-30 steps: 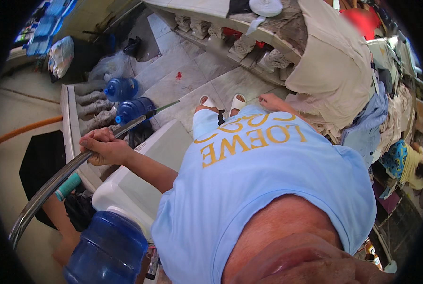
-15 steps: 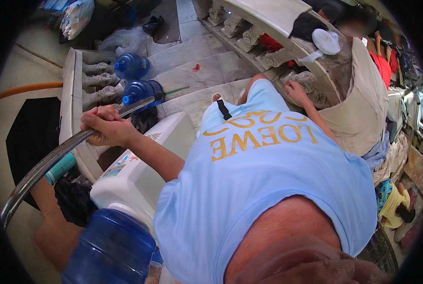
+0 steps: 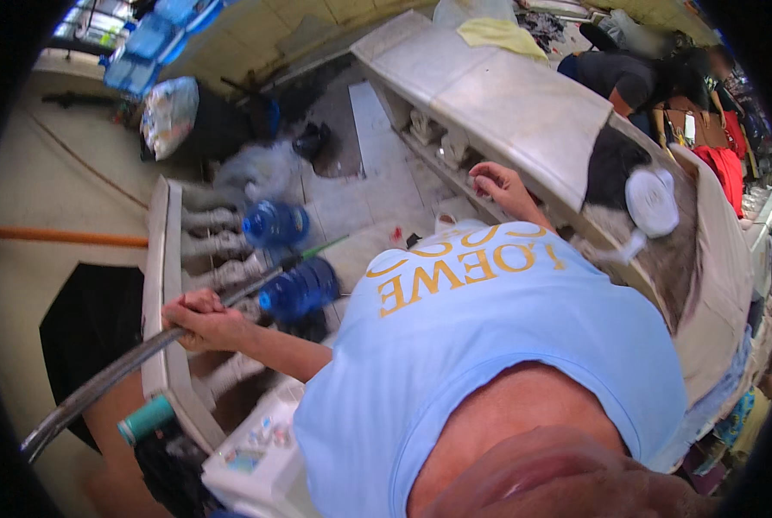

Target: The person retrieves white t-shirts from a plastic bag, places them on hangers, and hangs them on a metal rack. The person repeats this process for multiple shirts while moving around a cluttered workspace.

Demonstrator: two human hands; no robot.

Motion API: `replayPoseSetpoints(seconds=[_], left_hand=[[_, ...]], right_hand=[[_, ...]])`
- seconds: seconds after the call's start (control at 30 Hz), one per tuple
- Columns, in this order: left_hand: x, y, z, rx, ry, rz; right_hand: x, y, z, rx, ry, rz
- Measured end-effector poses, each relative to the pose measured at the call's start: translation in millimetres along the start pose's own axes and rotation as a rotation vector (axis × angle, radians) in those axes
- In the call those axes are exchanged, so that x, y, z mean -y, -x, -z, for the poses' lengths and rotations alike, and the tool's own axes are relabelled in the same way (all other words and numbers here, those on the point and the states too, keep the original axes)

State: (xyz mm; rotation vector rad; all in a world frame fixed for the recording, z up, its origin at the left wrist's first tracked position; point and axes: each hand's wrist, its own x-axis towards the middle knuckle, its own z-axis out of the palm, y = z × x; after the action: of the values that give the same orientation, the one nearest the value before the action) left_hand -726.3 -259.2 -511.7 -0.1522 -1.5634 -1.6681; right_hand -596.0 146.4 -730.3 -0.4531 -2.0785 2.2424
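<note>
My left hand (image 3: 198,319) is wrapped round a long grey metallic pole (image 3: 114,380), which slants from the lower left up toward the stairs. A thin green length (image 3: 324,247) shows past its far end. Just beyond that hand, two blue water jugs (image 3: 275,224) lie on the pale steps beside a white balustrade (image 3: 163,293). Over by the right-hand parapet (image 3: 498,95), my right hand (image 3: 509,192) hangs with loosely bent fingers and nothing visible in it. Whether it touches the stone, I cannot tell.
Below my left arm stands a white appliance (image 3: 261,457) with stickers, near a teal cylinder (image 3: 148,420) and a black bag (image 3: 174,475). A white roll (image 3: 652,203) lies on the right parapet. Beyond it, a person in dark clothing (image 3: 606,76) bends over. An orange bar (image 3: 66,235) crosses the left.
The view has shifted forward along the steps, so jugs and balustrade sit lower. My right hand has risen and moved forward beside the parapet. My left hand keeps hold of the pole.
</note>
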Motion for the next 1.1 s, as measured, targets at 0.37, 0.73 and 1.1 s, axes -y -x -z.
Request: replayPoseSetpoints(seconds=[0.37, 0.73, 1.1], left_hand=[[112.5, -52.7, -111.1, 0.115, -0.017, -0.032], [328.7, -96.3, -136.6, 0.095, 0.019, 0.046], [514.9, -163.8, -257.2, 0.383, 0.226, 0.110]], right_hand=[[11.6, -106.4, -9.2, -0.046, -0.289, -0.079], [-51.0, -299.5, -50.0, -0.249, -0.397, 0.186], [-71.8, -439.5, -48.7, -0.481, -0.661, 0.099]])
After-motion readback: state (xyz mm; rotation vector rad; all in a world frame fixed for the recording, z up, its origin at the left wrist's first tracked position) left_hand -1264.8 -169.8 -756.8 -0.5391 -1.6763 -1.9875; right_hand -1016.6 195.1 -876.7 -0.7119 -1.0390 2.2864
